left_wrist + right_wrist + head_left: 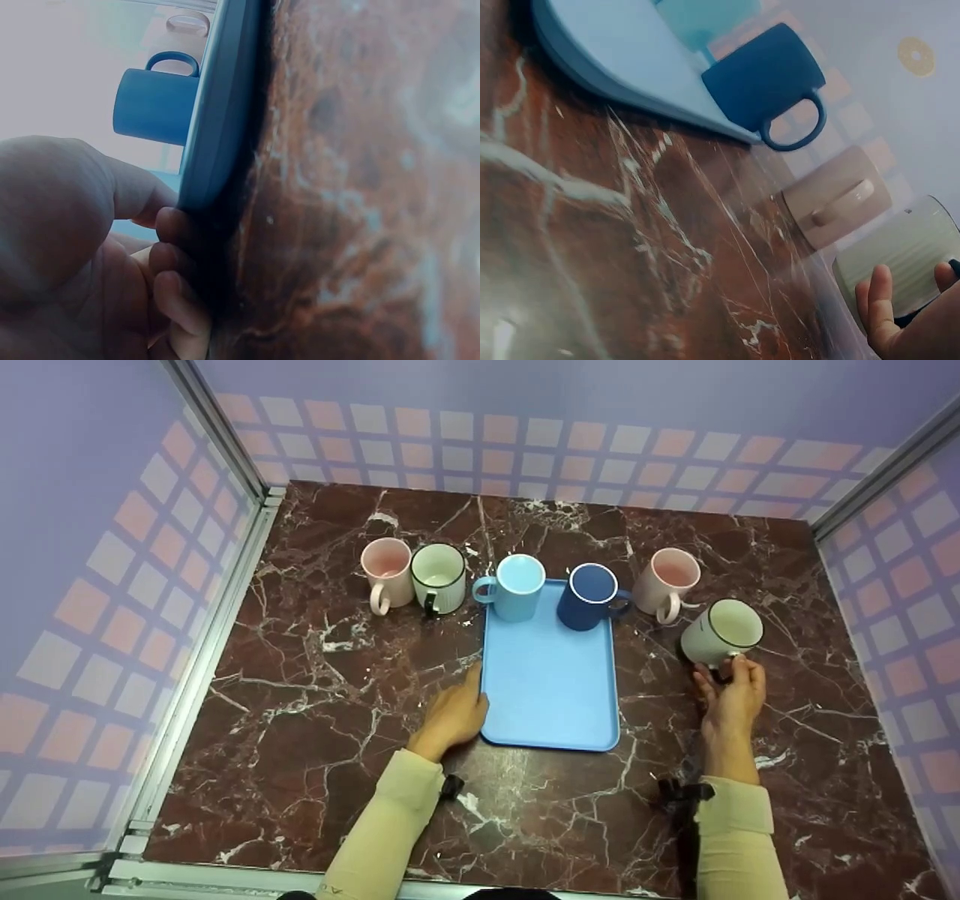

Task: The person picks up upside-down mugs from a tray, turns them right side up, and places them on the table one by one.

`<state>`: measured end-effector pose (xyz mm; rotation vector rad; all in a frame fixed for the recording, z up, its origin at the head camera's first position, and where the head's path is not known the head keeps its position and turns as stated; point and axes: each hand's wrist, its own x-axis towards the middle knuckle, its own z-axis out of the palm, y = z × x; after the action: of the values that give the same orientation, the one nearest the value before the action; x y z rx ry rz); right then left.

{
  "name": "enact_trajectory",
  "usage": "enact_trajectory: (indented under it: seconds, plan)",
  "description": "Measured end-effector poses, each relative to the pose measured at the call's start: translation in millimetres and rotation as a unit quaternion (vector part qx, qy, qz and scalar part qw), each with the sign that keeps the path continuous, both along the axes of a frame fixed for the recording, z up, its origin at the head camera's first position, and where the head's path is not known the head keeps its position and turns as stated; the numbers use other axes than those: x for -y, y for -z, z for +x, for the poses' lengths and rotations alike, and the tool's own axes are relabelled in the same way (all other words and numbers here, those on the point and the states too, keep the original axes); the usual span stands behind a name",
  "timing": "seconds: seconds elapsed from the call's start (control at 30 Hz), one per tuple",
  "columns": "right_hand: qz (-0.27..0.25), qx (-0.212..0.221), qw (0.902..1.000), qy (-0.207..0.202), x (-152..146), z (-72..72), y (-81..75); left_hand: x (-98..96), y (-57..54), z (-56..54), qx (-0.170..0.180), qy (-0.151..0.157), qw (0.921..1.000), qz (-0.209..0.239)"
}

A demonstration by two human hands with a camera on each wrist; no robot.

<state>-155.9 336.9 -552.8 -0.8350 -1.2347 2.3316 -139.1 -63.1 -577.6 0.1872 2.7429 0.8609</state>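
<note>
My left hand (456, 712) grips the left edge of a light blue tray (551, 690), with the thumb over the rim and the other fingers curled against its side in the left wrist view. My right hand (731, 697) holds a pale green mug (705, 637) with a dark rim by its black handle, at the right of the tray. Two mugs stand at the tray's far end: a light blue mug (516, 600) with its handle to the left, and a dark blue mug (581, 607) with its handle to the right.
A pink mug (652, 591) stands between the dark blue mug and the held one. Left of the tray, another pink mug (394, 585) and a second pale green mug (448, 596) stand side by side. Panelled walls (525, 442) enclose the dark marbled table (300, 780).
</note>
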Motion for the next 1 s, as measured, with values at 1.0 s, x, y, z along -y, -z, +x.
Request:
enact_trajectory:
  seconds: [1.0]
  plan:
    - [-0.076, 0.035, 0.9963, -0.017, -27.8, -66.6, 1.6, 2.0, 0.2, -0.1, 0.004, 0.0, 1.0, 0.009]
